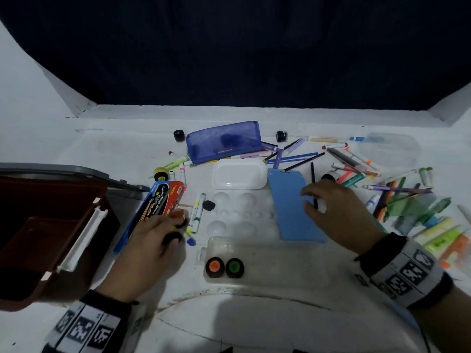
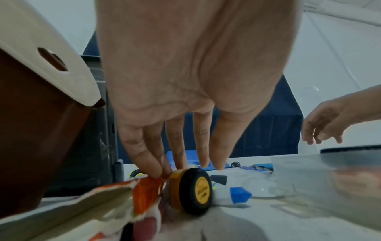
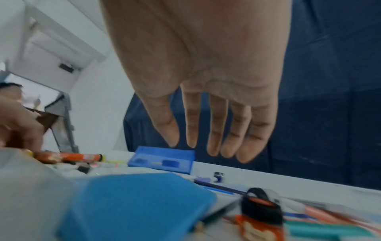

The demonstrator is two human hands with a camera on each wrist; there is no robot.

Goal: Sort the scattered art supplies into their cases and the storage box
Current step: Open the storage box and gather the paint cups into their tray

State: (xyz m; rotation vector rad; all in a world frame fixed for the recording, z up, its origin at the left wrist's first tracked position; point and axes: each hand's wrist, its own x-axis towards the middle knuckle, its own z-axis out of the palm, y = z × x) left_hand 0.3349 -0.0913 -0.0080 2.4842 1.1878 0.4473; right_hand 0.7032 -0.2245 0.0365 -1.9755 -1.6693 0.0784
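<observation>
The brown box (image 1: 38,225) is standing open at the table's left edge, left of the palette (image 1: 242,215). A carton (image 1: 153,205) printed "Water Colours" is lying between them. A yellow-labelled paint pot (image 2: 191,190), its print unreadable, is being touched by the left hand (image 1: 150,240), fingers extended. The right hand (image 1: 336,210) is being held spread, gripping nothing, over the blue card (image 1: 293,207), right of the palette.

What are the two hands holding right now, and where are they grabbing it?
The right hand holds nothing; its fingers hang straight. The left hand touches the yellow-lidded paint pot with its fingertips on the pot's top edge; a real grip cannot be told.
</observation>
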